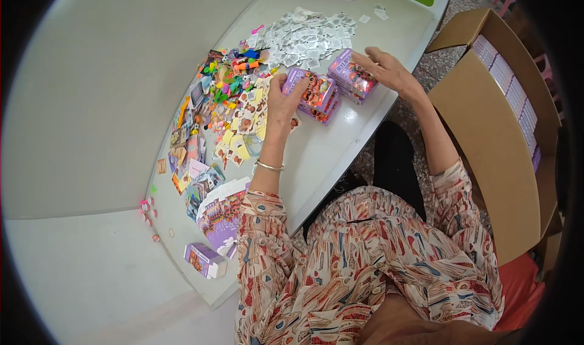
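Observation:
Two short stacks of small purple printed cardboard boxes stand side by side near the table's right edge. My left hand (282, 103) is closed around the left side of the left stack's top box (317, 91), its thumb lying over the top. My right hand (389, 72) grips the right stack's top box (351, 72) from its right side, with part of its fingers hidden behind the box. Sticker sheets (248, 117) with cartoon figures lie just left of my left wrist. Beyond the boxes spreads a heap of small white packets (307, 36).
Small colourful plastic toys (226, 80) cover the table's left side, with cards (204, 184) nearer me. Flattened purple cartons (222, 214) fan out beside my left sleeve, near one standing purple box (205, 261). A large brown carton (486, 138) holding packed rows stands to my right.

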A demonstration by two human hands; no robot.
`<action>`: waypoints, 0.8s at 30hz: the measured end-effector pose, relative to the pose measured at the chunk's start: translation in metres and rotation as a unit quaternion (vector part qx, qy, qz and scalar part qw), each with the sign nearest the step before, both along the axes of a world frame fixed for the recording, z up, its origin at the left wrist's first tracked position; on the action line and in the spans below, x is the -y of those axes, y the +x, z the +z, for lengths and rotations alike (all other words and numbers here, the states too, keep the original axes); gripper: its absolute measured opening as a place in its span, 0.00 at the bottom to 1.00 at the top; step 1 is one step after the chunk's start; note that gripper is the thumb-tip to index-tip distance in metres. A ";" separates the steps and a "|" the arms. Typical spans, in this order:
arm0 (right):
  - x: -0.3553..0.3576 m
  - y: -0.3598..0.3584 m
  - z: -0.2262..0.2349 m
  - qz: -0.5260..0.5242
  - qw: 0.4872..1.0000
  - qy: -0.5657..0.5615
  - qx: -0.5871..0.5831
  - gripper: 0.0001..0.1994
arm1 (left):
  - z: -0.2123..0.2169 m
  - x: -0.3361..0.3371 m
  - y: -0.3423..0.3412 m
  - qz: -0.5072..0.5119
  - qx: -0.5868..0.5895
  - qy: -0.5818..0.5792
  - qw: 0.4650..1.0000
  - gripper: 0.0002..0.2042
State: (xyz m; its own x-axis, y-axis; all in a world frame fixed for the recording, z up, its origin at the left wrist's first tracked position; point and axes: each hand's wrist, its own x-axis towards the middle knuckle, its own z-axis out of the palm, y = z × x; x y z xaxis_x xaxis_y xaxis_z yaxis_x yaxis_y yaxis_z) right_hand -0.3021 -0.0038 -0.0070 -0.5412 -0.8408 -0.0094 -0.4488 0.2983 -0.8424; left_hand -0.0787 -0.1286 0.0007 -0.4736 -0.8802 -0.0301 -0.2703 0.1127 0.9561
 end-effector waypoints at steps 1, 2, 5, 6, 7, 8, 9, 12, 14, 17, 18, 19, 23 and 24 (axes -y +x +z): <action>0.006 0.000 -0.007 0.025 1.000 0.010 0.003 0.40 | 0.004 -0.002 0.001 0.001 0.025 0.011 1.000 0.36; 0.008 0.000 -0.014 0.049 0.999 0.019 0.007 0.43 | 0.007 -0.004 0.001 0.002 0.050 0.021 0.999 0.39; 0.011 0.003 -0.007 0.100 0.990 0.065 0.079 0.41 | 0.001 -0.005 0.005 -0.025 0.063 0.022 0.997 0.40; 0.010 0.005 -0.004 0.098 0.990 0.066 0.081 0.41 | 0.002 -0.008 0.006 -0.027 0.064 0.023 0.997 0.40; 0.009 0.007 -0.002 0.099 0.988 0.072 0.091 0.41 | 0.004 -0.011 0.008 -0.044 0.062 0.042 0.996 0.40; 0.009 0.010 0.000 0.100 0.987 0.077 0.102 0.41 | 0.005 -0.014 0.009 -0.061 0.060 0.061 0.994 0.40; 0.009 0.013 -0.002 0.098 0.987 0.077 0.102 0.41 | 0.001 -0.016 0.011 -0.063 0.061 0.061 0.994 0.40; 0.011 0.019 -0.009 0.070 0.995 0.063 0.036 0.41 | -0.010 -0.027 0.013 -0.052 0.029 0.038 0.998 0.39; 0.008 0.019 -0.008 0.070 0.995 0.064 0.039 0.41 | -0.010 -0.038 0.009 -0.029 0.001 0.038 0.999 0.37; 0.010 0.031 0.006 0.089 0.990 0.061 0.094 0.41 | -0.014 -0.038 0.018 -0.025 0.019 0.033 0.999 0.38; 0.010 0.032 0.009 0.096 0.983 0.064 0.146 0.41 | -0.015 -0.040 0.018 -0.024 0.018 0.033 0.999 0.38; 0.008 0.032 0.011 0.097 0.983 0.064 0.145 0.41 | -0.016 -0.043 0.019 -0.021 -0.005 0.036 0.999 0.37; 0.002 0.025 0.013 0.124 0.951 0.080 0.271 0.40 | -0.008 -0.051 0.021 -0.048 -0.026 0.070 0.996 0.35; 0.002 0.023 0.013 0.148 0.937 0.072 0.309 0.40 | -0.006 -0.053 0.021 -0.048 -0.027 0.071 0.996 0.35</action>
State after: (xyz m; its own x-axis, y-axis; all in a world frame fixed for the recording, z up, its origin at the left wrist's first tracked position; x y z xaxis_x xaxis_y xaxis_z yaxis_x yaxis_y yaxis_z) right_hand -0.2787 -0.0060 0.0062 -0.1390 -0.9189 -0.3693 0.0307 0.3688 -0.9290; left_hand -0.0582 -0.0758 -0.0051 -0.5599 -0.8193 -0.1233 -0.2123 -0.0020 0.9772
